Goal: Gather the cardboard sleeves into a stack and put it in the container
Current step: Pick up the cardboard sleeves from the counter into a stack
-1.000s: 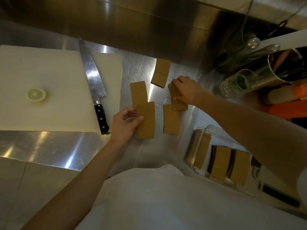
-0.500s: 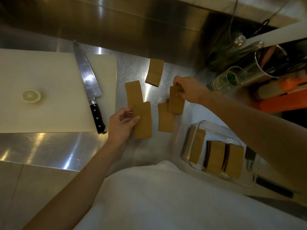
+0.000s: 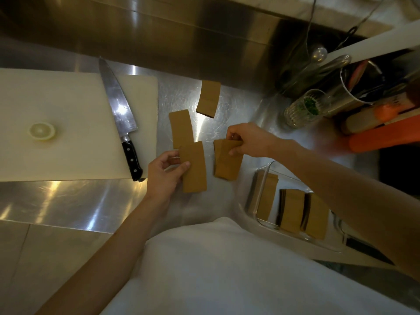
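Note:
Brown cardboard sleeves lie on a steel counter. My left hand (image 3: 164, 172) grips one sleeve (image 3: 194, 168) by its left edge, overlapping a second sleeve (image 3: 180, 127) that lies flat behind it. My right hand (image 3: 248, 140) pinches the top of a sleeve (image 3: 228, 163) laid over another sleeve beneath it. One more sleeve (image 3: 208, 98) rests alone farther back. A clear container (image 3: 263, 185) at the lower right holds several sleeves standing on edge (image 3: 293, 210).
A white cutting board (image 3: 68, 123) at the left carries a chef's knife (image 3: 120, 117) and a lemon slice (image 3: 42, 131). A glass with greens (image 3: 303, 109), a metal utensil holder (image 3: 354, 89) and orange items (image 3: 384, 137) crowd the right. A steel backsplash rises behind.
My right hand lifted the right-hand sleeve and carried it toward me onto the sleeve lying beside it. My left hand kept hold of its sleeve.

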